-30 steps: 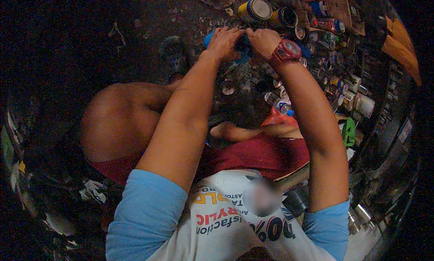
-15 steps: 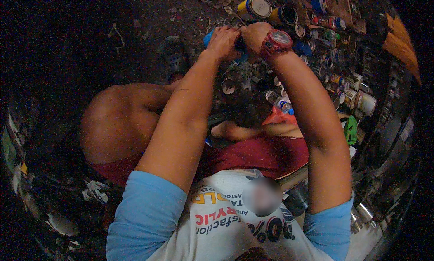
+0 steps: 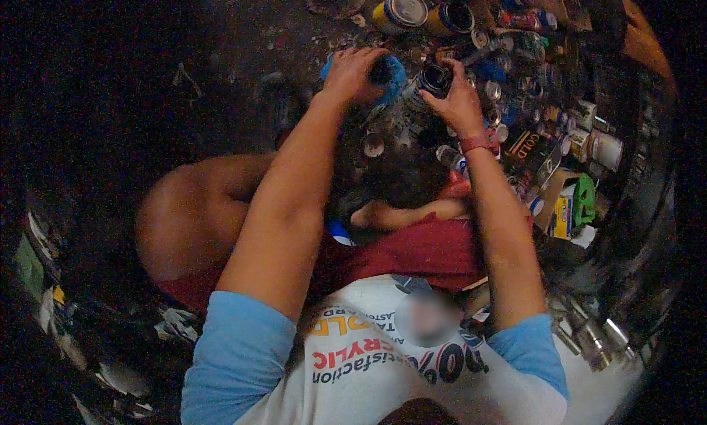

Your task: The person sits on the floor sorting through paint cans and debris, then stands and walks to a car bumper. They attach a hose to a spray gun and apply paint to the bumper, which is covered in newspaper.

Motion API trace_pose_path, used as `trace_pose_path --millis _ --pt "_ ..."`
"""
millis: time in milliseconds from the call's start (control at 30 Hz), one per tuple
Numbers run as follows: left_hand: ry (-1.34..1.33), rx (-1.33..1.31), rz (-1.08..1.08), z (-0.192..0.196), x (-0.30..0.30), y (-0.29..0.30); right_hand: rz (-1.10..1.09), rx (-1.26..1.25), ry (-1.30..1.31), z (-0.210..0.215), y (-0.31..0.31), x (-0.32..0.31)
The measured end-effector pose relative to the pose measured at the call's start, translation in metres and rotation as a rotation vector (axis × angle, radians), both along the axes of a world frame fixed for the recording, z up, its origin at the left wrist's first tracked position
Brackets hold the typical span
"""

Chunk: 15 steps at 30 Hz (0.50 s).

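Note:
My left hand point(image 3: 355, 77) is curled over the rim of a blue round container point(image 3: 395, 80) with a dark inside, its fingers on the top edge. To the right, my right hand point(image 3: 460, 104) has thumb and fingers spread around a small open can point(image 3: 434, 80) with a dark, glossy inside. A gap separates the can from the blue container. On my right wrist is a red watch point(image 3: 480, 142). What lies inside either container is too dark to make out.
Beyond my hands stand a yellow and blue can point(image 3: 401, 12) and a dark open tin point(image 3: 451, 18). Several jars and tins crowd the floor at the right, near a cardboard box point(image 3: 556, 211). A small round lid point(image 3: 373, 144) lies below my hands. My bare knee point(image 3: 184, 219) is at the left.
My hands, close together before, are now apart. The right hand has moved right and down and now grips the small can. The left hand stays by the blue container, whose dark inside now shows.

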<state>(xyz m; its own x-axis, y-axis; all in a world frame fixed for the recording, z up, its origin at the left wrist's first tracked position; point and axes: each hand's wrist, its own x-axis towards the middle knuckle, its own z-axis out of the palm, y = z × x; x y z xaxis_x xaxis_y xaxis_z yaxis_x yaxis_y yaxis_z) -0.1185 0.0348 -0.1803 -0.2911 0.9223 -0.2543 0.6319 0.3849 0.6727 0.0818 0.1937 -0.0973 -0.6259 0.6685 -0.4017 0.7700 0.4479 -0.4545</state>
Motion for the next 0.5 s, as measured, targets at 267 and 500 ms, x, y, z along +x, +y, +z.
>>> trace_pose_path --millis 267,500 --pt "0.119 0.08 0.005 0.034 0.007 -0.006 -0.437 0.075 0.31 -0.08 -0.045 0.025" --pt "0.204 -0.031 -0.012 0.061 0.021 -0.004 -0.514 0.136 0.497 -0.103 -0.057 0.01"
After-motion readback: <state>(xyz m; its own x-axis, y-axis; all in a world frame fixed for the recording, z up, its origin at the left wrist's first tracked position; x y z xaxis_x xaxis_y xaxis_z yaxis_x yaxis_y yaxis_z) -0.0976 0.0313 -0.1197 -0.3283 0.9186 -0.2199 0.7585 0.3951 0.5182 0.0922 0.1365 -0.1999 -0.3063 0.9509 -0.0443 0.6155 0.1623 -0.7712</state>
